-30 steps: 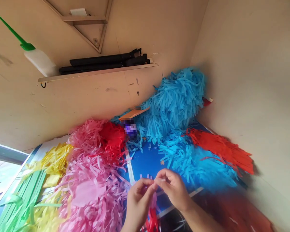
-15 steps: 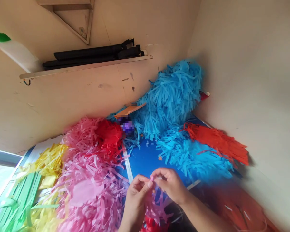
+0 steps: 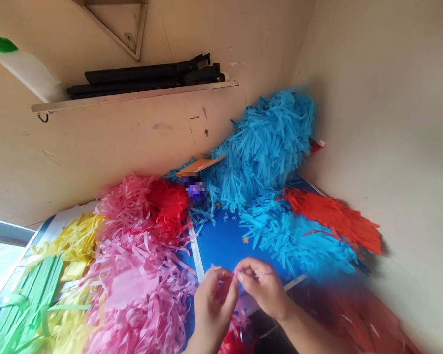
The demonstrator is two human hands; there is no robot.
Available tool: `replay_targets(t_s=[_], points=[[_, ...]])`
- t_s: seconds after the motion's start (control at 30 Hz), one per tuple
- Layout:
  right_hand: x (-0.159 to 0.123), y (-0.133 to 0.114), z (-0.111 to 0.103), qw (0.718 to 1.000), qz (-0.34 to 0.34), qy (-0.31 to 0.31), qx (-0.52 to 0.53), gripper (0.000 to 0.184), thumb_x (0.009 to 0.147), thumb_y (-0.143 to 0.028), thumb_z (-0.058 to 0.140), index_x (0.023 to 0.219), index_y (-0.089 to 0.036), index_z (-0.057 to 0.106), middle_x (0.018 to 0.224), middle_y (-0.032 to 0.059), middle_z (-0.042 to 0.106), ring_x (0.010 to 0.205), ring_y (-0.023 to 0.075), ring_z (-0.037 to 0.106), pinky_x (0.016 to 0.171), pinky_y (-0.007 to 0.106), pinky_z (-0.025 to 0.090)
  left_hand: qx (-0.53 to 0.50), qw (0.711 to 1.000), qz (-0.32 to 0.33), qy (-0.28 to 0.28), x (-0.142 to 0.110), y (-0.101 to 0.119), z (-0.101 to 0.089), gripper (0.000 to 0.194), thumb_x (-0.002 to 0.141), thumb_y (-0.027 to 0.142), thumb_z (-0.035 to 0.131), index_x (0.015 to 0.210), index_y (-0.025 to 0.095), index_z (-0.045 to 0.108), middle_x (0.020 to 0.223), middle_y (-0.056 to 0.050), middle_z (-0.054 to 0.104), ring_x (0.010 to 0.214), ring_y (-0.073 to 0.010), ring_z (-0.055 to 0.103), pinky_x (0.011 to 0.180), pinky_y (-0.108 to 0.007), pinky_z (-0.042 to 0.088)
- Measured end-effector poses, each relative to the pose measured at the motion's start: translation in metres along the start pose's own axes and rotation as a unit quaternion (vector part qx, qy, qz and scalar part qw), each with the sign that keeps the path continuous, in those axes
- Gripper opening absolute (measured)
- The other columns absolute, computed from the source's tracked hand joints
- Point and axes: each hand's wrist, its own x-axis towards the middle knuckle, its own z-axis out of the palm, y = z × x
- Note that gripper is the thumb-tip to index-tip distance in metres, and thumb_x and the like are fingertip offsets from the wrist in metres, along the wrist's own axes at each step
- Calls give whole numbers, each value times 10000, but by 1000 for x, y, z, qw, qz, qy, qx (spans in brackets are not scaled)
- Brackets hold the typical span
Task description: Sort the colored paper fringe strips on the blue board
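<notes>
My left hand (image 3: 214, 307) and my right hand (image 3: 263, 287) meet low in the middle, over the blue table (image 3: 221, 243). Both pinch the top of a piece of pink fringed paper (image 3: 239, 314), fingertips pressed together on it. The paper hangs down below my hands, with some red fringe (image 3: 231, 344) under it at the bottom edge. My left hand blurs slightly with motion.
Heaps of fringed paper cover the table: pink (image 3: 140, 290), red (image 3: 166, 204), yellow (image 3: 77, 241), green (image 3: 25, 305), light blue (image 3: 266, 152) and orange-red (image 3: 335, 216). Walls close in behind and to the right. A wall shelf (image 3: 133, 96) holds black poles and a white bottle (image 3: 29, 73).
My hands stay pinched together on the pink paper and have shifted slightly; the fingers have worked along its top. The view has tilted a little.
</notes>
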Motion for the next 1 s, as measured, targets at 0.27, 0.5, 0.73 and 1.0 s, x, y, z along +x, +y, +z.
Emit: replay_targets(t_s=[0.27, 0.5, 0.73, 1.0], points=[[-5, 2, 3, 995, -63, 63, -35, 307, 931, -431, 573, 795, -177, 681, 671, 20, 629, 622, 149, 550, 619, 244, 471, 136, 973, 184, 1, 0, -12, 6, 207, 883, 162, 562, 945, 282, 718, 850, -34, 785, 719, -201, 713, 994, -433, 454], [3, 0, -4, 999, -22, 30, 30, 334, 905, -484, 611, 838, -170, 702, 648, 8, 611, 575, 129, 523, 569, 234, 443, -48, 995, -19, -85, -2, -2, -4, 177, 889, 361, 613, 876, 247, 748, 790, -38, 749, 738, -209, 685, 795, -320, 512], [9, -2, -8, 998, 14, -10, 57, 241, 854, -392, 659, 879, -167, 742, 568, -29, 552, 515, 99, 475, 512, 209, 406, -269, 935, -207, -98, -3, 0, 1, 352, 837, 505, 668, 812, 165, 756, 724, -42, 691, 689, -155, 576, 675, -243, 445], [7, -4, -4, 995, 31, -26, 89, 217, 856, -370, 647, 842, -169, 729, 633, 10, 678, 580, 149, 637, 584, 237, 514, -303, 913, -244, -118, -3, 3, 3, 352, 815, 518, 687, 816, 175, 764, 695, -20, 669, 564, -108, 504, 583, -224, 420]])
